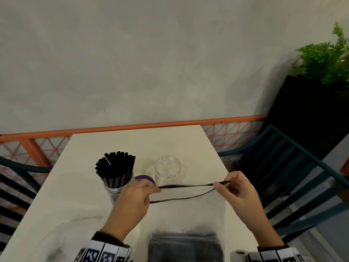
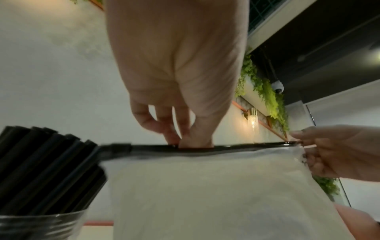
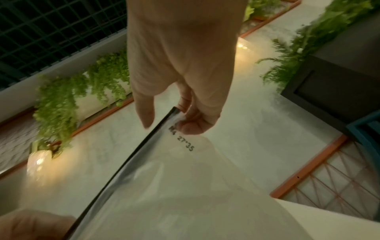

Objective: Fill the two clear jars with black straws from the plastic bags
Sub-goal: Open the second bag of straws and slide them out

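Note:
I hold a clear plastic bag point(image 1: 188, 214) with a black zip rim point(image 1: 188, 186) above the white table point(image 1: 132, 144), its mouth pulled apart. My left hand point(image 1: 151, 188) pinches the rim's left part point(image 2: 185, 139). My right hand point(image 1: 221, 184) pinches the right corner point(image 3: 180, 120), by the printed size mark. No straws show inside the bag point(image 2: 205, 186). The left clear jar point(image 1: 117, 186) is packed with upright black straws point(image 1: 116, 167). To its right, just behind the bag's rim, stands an empty clear jar point(image 1: 167, 168).
A purple lid point(image 1: 144, 179) lies between the jars. Teal chairs point(image 1: 283, 167) flank the table, and an orange lattice rail point(image 1: 132, 127) runs behind it. A black planter with green fern point(image 1: 321, 59) stands at the far right. A blurred dark grey shape point(image 1: 185, 246) shows at the bag's lower end.

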The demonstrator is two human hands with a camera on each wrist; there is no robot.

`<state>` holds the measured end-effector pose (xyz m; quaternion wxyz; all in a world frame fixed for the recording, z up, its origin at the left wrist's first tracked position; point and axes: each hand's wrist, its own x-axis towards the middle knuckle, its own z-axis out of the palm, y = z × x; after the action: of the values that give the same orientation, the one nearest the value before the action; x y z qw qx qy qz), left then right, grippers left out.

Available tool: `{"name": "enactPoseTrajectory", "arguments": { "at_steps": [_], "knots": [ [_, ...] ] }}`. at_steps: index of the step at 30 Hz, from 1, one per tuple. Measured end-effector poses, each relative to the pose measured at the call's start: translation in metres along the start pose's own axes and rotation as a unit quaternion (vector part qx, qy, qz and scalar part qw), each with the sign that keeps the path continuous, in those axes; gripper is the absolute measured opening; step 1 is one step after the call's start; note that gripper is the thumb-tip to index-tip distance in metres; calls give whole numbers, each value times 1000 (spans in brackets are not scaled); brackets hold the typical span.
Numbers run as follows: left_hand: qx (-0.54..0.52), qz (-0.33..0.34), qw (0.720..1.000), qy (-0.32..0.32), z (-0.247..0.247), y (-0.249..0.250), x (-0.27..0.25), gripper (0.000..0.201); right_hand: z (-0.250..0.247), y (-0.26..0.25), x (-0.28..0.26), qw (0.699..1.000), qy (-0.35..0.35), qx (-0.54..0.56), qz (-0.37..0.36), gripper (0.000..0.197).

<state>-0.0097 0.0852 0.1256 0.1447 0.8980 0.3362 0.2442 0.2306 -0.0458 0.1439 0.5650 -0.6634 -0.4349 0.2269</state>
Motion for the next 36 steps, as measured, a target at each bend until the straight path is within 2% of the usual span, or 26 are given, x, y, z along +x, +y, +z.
{"name": "enactPoseTrajectory", "arguments": {
  "at_steps": [2,4,5,7,9,10,11,14,16,18,20,21,23,25,26,27,28,29,30,31,32,33,36],
  "knots": [
    [52,-38,998,21,0,0,-3,47,6,-1,3,994,-13,-111,1,20],
    [48,-70,996,15,4,4,-7,77,13,-3,7,981,-10,-195,9,20],
    [31,-90,995,16,5,6,-9,84,15,-4,9,977,-1,-211,16,18],
    [-37,-149,988,30,5,9,-10,80,17,-7,12,977,26,-211,18,15],
    [-139,-219,964,55,3,7,-10,66,15,-7,15,980,43,-194,18,10],
    [-208,-256,941,71,1,5,-10,56,14,-6,17,984,40,-168,32,10],
    [-298,-285,907,88,-1,5,-10,46,13,-5,18,991,30,-118,57,12],
    [-544,-331,765,98,-11,14,-5,24,17,-8,20,984,-43,83,148,19],
    [-657,-346,665,76,-13,18,-1,21,22,-14,20,953,-73,201,215,17],
    [-735,-354,578,37,-11,13,1,28,25,-17,22,898,-77,327,284,14],
    [-782,-347,517,4,-9,7,1,51,26,-21,23,828,-75,441,338,17],
    [-800,-341,494,0,-10,5,1,60,25,-21,25,803,-69,475,354,23],
    [-825,-320,465,15,-11,0,-2,59,22,-18,27,786,-39,497,366,36],
    [-845,-293,445,31,-16,0,-4,45,20,-17,26,795,-38,494,352,33],
    [-852,-277,443,34,-18,1,-5,39,19,-17,25,807,-57,482,336,29],
    [-850,-263,455,38,-20,3,-5,35,19,-16,25,827,-80,457,317,25],
    [-835,-255,486,45,-21,5,-5,34,21,-15,23,860,-100,403,295,20],
    [-811,-251,526,55,-21,7,-5,34,23,-12,20,912,-115,297,260,13],
    [-783,-246,568,61,-21,9,-3,35,25,-10,16,957,-127,149,213,4],
    [-752,-245,608,61,-21,12,-2,35,27,-5,15,979,-128,-13,158,3],
    [-720,-249,645,58,-22,15,0,34,28,0,14,977,-119,-144,98,5],
    [-682,-260,682,55,-23,18,1,36,29,4,15,971,-97,-210,62,2],
    [-516,-287,799,113,-21,18,2,38,25,11,20,977,-46,-193,78,16]
  ]
}}
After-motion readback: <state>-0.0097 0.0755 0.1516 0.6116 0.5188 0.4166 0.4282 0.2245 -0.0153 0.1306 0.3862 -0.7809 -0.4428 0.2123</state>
